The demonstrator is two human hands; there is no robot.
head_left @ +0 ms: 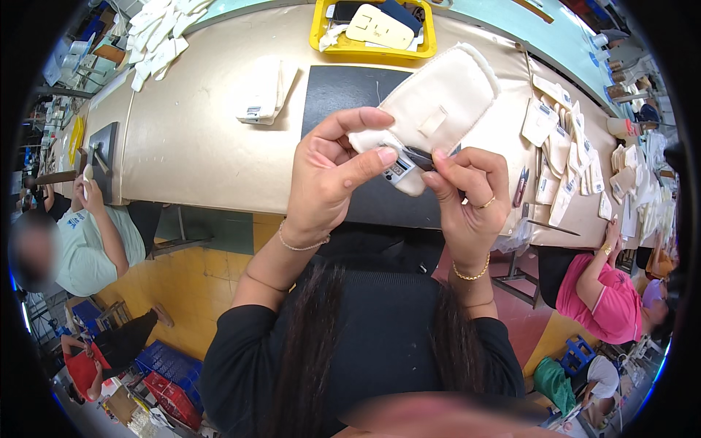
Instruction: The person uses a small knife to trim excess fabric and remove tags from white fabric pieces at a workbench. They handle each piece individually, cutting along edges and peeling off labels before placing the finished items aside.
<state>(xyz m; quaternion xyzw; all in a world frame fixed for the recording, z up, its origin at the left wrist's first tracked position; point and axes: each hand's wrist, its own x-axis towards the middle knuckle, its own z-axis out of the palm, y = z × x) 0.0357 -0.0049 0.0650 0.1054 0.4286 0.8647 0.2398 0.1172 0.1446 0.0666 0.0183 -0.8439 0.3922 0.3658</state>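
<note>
A cream padded fabric piece with stitched edges, a small sewn loop and a printed label is held up over the table. My left hand grips its lower left end, with the thumb pressed beside the label. My right hand is closed on small dark thread snips, whose pointed end lies against the fabric next to the label. The snips' handle is mostly hidden by my fingers. Beneath both hands lies a black mat.
A small stack of cream pieces lies left of the mat. At the right are a loose pile of them and another pair of snips. A yellow tray stands at the back. Co-workers sit at both sides.
</note>
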